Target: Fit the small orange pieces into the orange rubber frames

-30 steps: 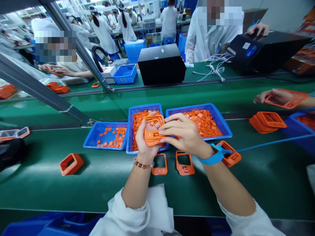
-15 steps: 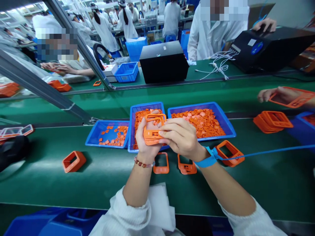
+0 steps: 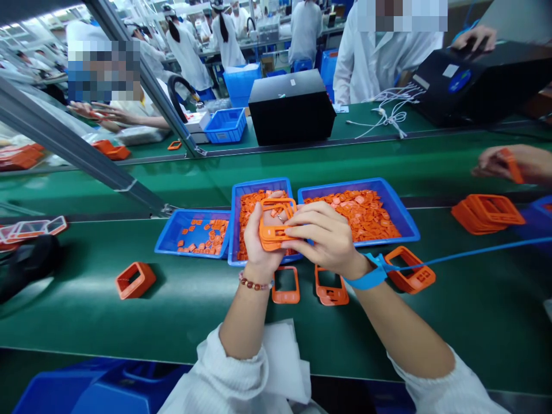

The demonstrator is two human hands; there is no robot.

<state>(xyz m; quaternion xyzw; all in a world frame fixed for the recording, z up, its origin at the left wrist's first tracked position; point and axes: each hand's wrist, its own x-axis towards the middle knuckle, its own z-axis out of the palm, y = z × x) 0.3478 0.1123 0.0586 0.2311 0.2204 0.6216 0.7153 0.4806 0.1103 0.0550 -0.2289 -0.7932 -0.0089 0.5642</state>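
My left hand (image 3: 260, 247) holds a small stack of orange plastic frames (image 3: 272, 232) from below, thumb along the left side. From the right, my right hand (image 3: 326, 237) pinches at the lower right edge of the top frame; whether a small part sits between those fingertips is hidden. Behind my hands stand a blue bin of small orange pieces (image 3: 236, 230), a wider bin of orange pieces (image 3: 414, 234) and a shallow bin with scattered pieces (image 3: 195, 227). Below my wrists lie an orange frame (image 3: 286, 298) and another frame stack (image 3: 334, 296).
More orange frame stacks stand at left (image 3: 137, 280), right (image 3: 411, 270) and far right (image 3: 487, 214). A blue cord (image 3: 474, 253) runs from my right wrist strap. A co-worker's hand (image 3: 509, 163) holds an orange piece at right. Metal posts (image 3: 142, 75) rise at left.
My hands keep nearly the same hold on the frames; the whole view has shifted slightly. The co-worker's hand at right has turned its orange frame edge-on.
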